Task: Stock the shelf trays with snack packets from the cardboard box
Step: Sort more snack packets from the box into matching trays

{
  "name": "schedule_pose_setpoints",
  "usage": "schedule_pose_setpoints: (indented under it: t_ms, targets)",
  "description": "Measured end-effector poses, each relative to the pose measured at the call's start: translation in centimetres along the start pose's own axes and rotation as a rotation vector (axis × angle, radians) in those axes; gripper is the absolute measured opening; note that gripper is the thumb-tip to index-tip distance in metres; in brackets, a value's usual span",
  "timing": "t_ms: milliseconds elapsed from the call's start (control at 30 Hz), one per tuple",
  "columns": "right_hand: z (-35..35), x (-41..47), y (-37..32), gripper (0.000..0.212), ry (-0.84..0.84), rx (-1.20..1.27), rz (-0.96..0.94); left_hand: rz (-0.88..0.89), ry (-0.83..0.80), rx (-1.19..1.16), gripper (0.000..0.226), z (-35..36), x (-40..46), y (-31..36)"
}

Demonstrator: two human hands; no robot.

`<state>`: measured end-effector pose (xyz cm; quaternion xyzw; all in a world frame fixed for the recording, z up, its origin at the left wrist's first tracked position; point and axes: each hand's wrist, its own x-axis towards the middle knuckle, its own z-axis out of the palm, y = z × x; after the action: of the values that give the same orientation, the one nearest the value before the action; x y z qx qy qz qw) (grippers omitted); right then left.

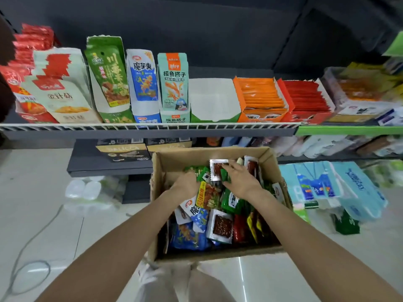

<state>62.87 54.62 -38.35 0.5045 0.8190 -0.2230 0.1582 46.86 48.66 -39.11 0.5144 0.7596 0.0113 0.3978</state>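
One cardboard box (270, 158), two hands (187, 184), one empty tray (212, 99)

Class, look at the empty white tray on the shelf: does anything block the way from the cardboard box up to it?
Nothing visible does. The empty white tray lies open above the brown cardboard box; only the low white wire shelf rail runs in front.

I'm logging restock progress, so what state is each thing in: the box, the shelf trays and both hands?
Cardboard box: open, full of mixed packets.
White tray: empty.
Orange tray: nearly full.
Red tray: nearly full.
Left hand: down among the packets, grip hidden.
Right hand: on packets in the box, fingertips at a silver packet.
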Motion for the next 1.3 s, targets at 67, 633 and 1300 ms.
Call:
schedule_pose_setpoints:
  t_ms: [67, 633, 1300]
  targets:
    - [0.0, 0.4, 0.4, 0.057, 0.03, -0.04, 0.007, -0.024, 0.019, -0.114, 0.034, 0.5, 0.8, 0.5]
    - [-1.9, -0.4, 4.2, 0.006, 0.354, 0.209, -0.222, 0.09, 0.259, -0.476, 0.016, 1.6, 0.3, 3.6]
    - [-10.7, -3.2, -2.2, 0.01, 0.086, 1.658, -0.11, 0.752, 0.677, 0.272, 0.037, -5.2, -5.7, 5.0]
